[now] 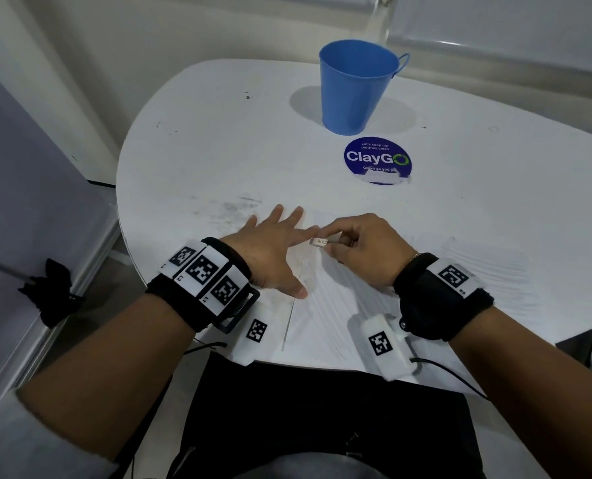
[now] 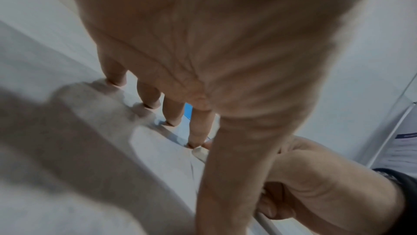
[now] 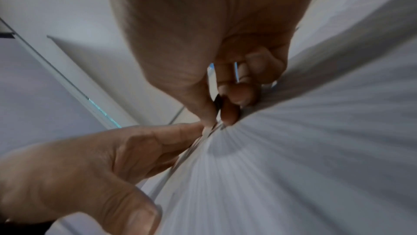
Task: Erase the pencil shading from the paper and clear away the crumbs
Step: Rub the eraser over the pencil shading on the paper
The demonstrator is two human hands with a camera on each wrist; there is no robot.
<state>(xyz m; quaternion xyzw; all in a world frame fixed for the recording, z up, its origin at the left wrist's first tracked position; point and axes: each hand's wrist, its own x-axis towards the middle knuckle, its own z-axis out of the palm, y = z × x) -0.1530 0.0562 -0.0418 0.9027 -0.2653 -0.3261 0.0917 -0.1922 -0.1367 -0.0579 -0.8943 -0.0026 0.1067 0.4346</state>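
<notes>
head | left hand [image 1: 273, 252] flat on paper [image 1: 339, 305] — right hand [image 1: 363, 247] pinches eraser [image 1: 318, 242]

This looks like an office pantry or break room: a round sticker [image 1: 377, 161] on the white rounded table [image 1: 218, 150] reads "Let's keep our pantries clean, ClayGo", a blue metal bucket [image 1: 355, 86] stands behind it, and plain pale walls [image 1: 149, 29] close the corner.

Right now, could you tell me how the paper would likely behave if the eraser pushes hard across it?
The paper looks thin and floppy, so it would probably buckle or slide. The left hand lies flat along its edge, likely restraining it. The right hand pinches the eraser, so short strokes seem safest.
</notes>
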